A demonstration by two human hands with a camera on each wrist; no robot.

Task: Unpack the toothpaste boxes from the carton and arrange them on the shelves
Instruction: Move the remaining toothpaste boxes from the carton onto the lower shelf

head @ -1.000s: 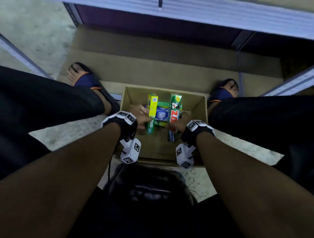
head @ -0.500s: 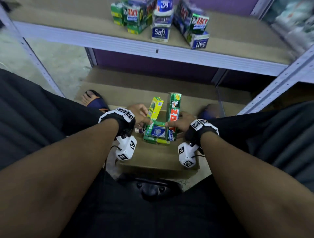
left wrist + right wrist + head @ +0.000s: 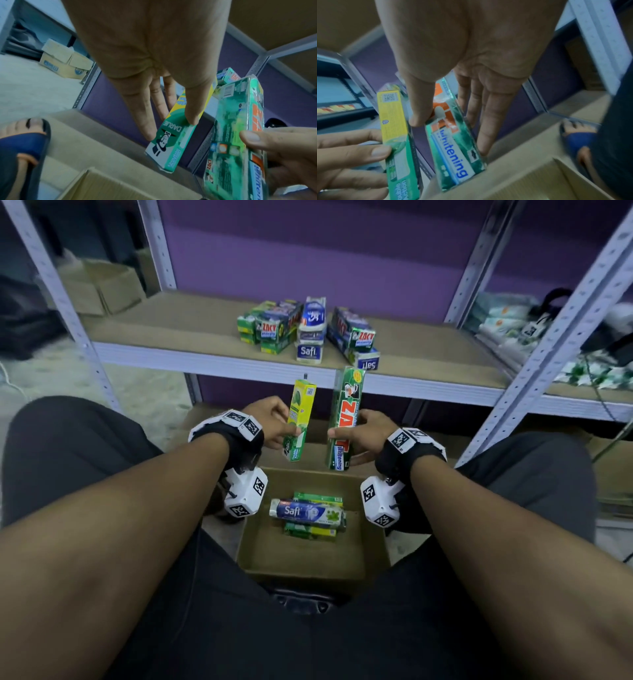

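My left hand [image 3: 274, 426] pinches a yellow-green Darlie toothpaste box [image 3: 300, 419] [image 3: 173, 136] [image 3: 397, 135] upright above the carton. Beside it, my right hand [image 3: 359, 436] grips a longer green Zact whitening box [image 3: 345, 419] [image 3: 453, 136] [image 3: 238, 132], thumb on its front and fingers behind. The open brown carton [image 3: 370, 546] sits on the floor between my knees. It holds a Safi box [image 3: 306, 512] lying on green boxes [image 3: 310, 531]. Several toothpaste boxes [image 3: 308, 332] stand stacked on the middle shelf [image 3: 191, 337].
Grey perforated shelf uprights [image 3: 561, 333] frame the bay, with a purple back panel [image 3: 308, 251]. Cardboard boxes [image 3: 102, 285] sit at far left, white packets [image 3: 507, 326] on the right shelf. My sandalled foot [image 3: 22, 146] rests beside the carton. A lower shelf board [image 3: 102, 142] lies ahead.
Both hands have lifted their boxes up out of the carton toward the shelf. My head has tilted up, bringing the stocked shelf into view.
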